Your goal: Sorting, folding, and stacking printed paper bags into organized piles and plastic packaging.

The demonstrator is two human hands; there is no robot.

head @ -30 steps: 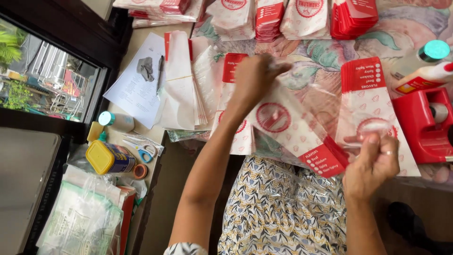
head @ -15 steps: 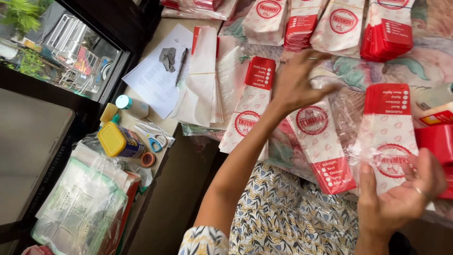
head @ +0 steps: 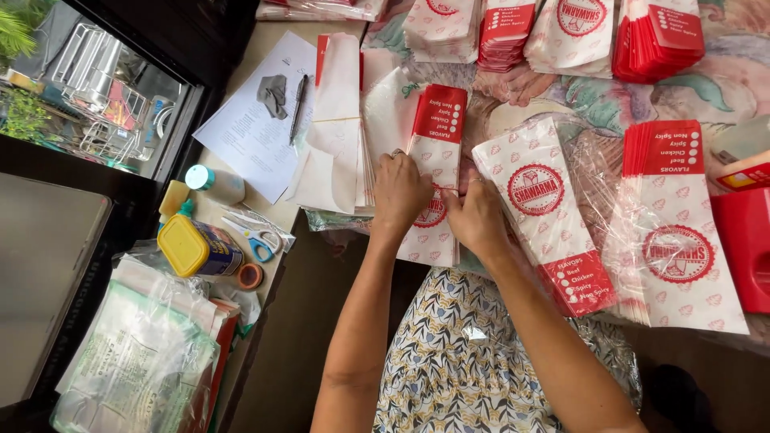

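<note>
A flowered cloth is covering the table, and stacks of red-and-white paper bags are lying all over it.

Both hands are meeting over one stack of bags that is lying flat at the near edge of the table, its red end pointing away from the person. The left hand is pressing down on the stack's left side, fingers curled narrow with the tips on the paper, a ring showing on one of them. The right hand is resting against the stack's right edge, its fingers bent and tucked in; whether they are pinching a single bag or only squaring the pile I cannot tell.

Just to the right a second stack is lying tilted, partly on crinkled clear plastic wrap. Further right a wrapped bundle of bags is sitting beside a red box. To the left a pile of plain white paper sleeves is lying touching the handled stack, then a printed sheet with a pen. Scissors, a yellow-capped container and a roll of tape are waiting on a side ledge.

The handled stack is overhanging the table edge toward the lap, so I judge that a loose grip could be letting bags fan out or slide off. The slick wrap nearby could also be shifting the tilted stack into it.
</note>
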